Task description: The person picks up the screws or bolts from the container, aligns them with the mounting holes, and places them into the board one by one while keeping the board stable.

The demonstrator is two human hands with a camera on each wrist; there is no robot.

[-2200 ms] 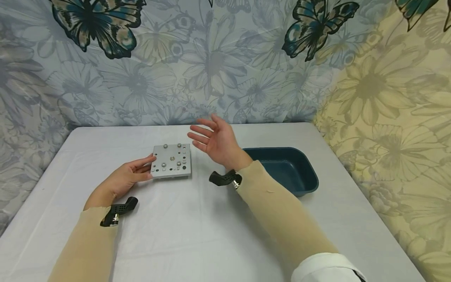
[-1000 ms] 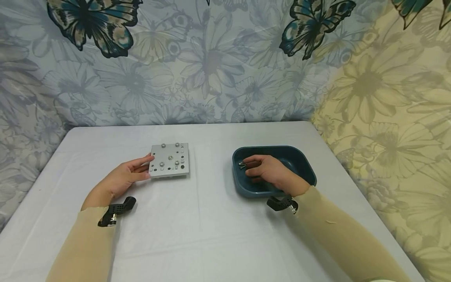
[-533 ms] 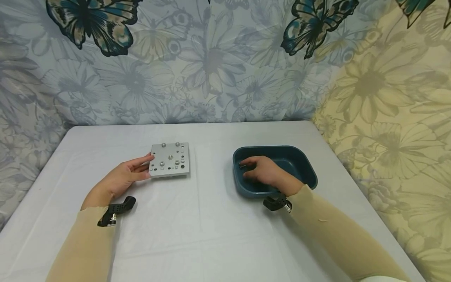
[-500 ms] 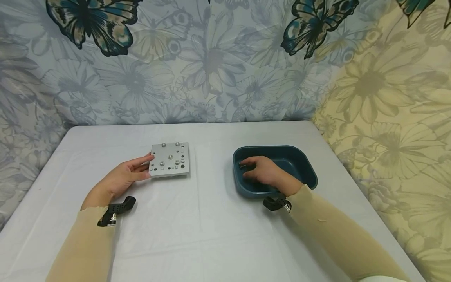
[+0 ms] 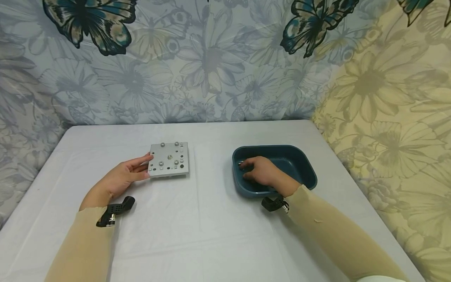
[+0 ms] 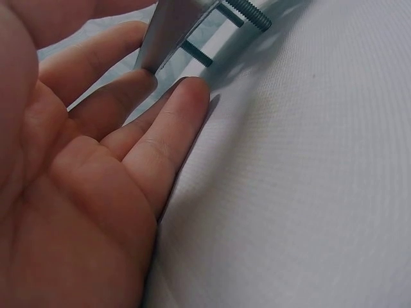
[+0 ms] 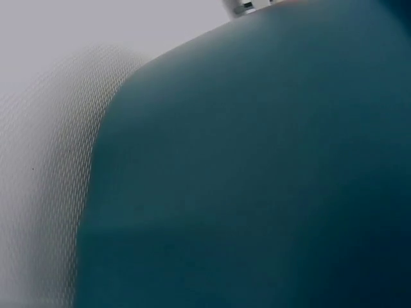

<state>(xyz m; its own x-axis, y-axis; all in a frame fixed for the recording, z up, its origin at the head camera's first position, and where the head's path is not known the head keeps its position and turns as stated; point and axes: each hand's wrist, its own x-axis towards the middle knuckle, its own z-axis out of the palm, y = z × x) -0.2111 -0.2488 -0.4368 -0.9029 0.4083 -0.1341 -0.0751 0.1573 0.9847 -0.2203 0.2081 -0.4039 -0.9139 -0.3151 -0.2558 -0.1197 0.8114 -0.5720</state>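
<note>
My left hand (image 5: 121,178) grips the left edge of a silver metal plate (image 5: 165,152) between thumb and fingers. Several screw heads and small holes show on its top face. Threaded screw ends (image 6: 250,14) stick out beneath the plate in the left wrist view. Inside a dark teal tray (image 5: 299,164), my right hand (image 5: 266,172) reaches down with bent fingers towards the left wall. A shiny bit of a screw (image 5: 240,163) shows beside its fingertips; whether they pinch it is hidden. Only the tray's blurred wall (image 7: 225,141) fills most of the right wrist view.
A white cloth (image 5: 197,227) covers the table under plate and tray. Behind the table's far edge hangs a flowered butterfly fabric (image 5: 211,70); a yellowish stretch (image 5: 380,117) runs along the right side.
My right hand has gone from beside the plate down into the tray, its fingers lowering to the screws by the left wall. The left hand stays on the plate.
</note>
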